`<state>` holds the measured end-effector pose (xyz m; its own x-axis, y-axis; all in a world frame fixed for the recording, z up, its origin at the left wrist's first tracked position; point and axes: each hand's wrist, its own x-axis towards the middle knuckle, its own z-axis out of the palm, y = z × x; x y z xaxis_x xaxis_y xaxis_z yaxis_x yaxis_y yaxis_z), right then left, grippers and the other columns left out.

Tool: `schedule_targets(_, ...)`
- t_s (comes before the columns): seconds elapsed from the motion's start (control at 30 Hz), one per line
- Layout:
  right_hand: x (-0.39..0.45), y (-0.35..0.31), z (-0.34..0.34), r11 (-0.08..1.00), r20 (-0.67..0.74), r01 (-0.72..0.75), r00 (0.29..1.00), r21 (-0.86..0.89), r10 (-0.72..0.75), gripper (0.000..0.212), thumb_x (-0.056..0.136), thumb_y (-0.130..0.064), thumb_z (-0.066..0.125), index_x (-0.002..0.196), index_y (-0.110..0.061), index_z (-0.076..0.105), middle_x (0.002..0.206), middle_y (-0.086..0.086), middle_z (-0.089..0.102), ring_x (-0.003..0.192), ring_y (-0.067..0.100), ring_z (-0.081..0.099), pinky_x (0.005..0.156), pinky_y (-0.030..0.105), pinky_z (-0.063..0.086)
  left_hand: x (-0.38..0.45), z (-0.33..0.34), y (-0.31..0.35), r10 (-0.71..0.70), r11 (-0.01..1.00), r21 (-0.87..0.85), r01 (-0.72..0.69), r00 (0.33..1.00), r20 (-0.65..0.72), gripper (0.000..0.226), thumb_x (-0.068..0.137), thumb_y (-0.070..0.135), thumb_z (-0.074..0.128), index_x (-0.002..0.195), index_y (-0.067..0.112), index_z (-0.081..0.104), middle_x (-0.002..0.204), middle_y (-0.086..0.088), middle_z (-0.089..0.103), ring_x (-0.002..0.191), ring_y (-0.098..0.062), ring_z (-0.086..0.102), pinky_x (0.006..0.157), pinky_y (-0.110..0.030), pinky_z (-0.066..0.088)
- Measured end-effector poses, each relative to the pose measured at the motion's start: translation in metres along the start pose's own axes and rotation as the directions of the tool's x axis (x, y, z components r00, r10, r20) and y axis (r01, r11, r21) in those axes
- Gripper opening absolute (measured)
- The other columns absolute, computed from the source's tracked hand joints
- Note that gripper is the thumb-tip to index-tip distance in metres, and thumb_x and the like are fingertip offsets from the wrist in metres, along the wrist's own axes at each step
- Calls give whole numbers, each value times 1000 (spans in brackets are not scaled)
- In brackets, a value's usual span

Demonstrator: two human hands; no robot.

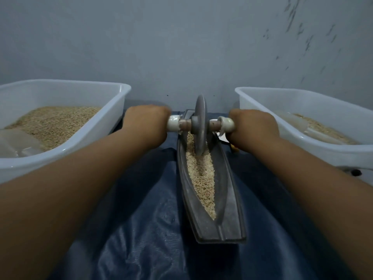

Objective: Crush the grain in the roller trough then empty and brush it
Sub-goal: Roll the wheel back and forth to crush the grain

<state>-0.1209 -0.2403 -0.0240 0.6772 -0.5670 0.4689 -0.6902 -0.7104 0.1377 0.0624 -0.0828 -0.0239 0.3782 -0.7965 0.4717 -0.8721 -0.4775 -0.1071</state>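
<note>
Your left hand and your right hand are each wrapped around one end of the axle, fingers curled over the white handles so that only the inner ends of them show. Between your two fists the grey metal wheel stands upright on its edge, its rim sunk into the grain at the far half of the trough. The trough is long, narrow and boat-shaped, running from the wall toward you on the dark blue cloth, and the pale grain fills its groove from under the wheel down to a point near your end. A white tub heaped with grain sits just left of your left hand, and a second white tub with less grain and a scoop sits beside your right.
</note>
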Motion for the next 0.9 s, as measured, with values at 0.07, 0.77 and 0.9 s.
schedule_targets(0.07, -15, -2, -13, 1000, 79, 13, 997, 14, -14, 19, 70, -28, 62, 70, -26, 44, 66, -7, 52, 62, 21, 51, 48, 24, 24, -18, -6, 2, 7, 1000, -2, -7, 1000, 22, 17, 80, 21, 62, 81, 28, 46, 64, 8, 39, 65, -20, 48, 63, -31, 41)
schedule_targets(0.77, -5, 7, 0, 995, 134, -69, 989, 76, 58, 21, 67, -32, 65, 68, -29, 45, 65, -11, 47, 63, 19, 47, 49, 24, 24, -8, -5, 2, 5, 1000, 30, -3, 998, -68, 24, 79, 20, 63, 77, 29, 40, 63, 6, 43, 63, -21, 45, 62, -32, 38)
schedule_targets(0.9, 12, 6, 12, 999, -30, -43, 999, 23, 43, 21, 76, -30, 59, 68, -24, 41, 62, -8, 47, 63, 24, 50, 48, 25, 25, 11, 4, -4, -16, 1000, 6, 17, 998, -58, 17, 80, 19, 61, 80, 27, 47, 70, 3, 49, 66, -23, 46, 64, -33, 41)
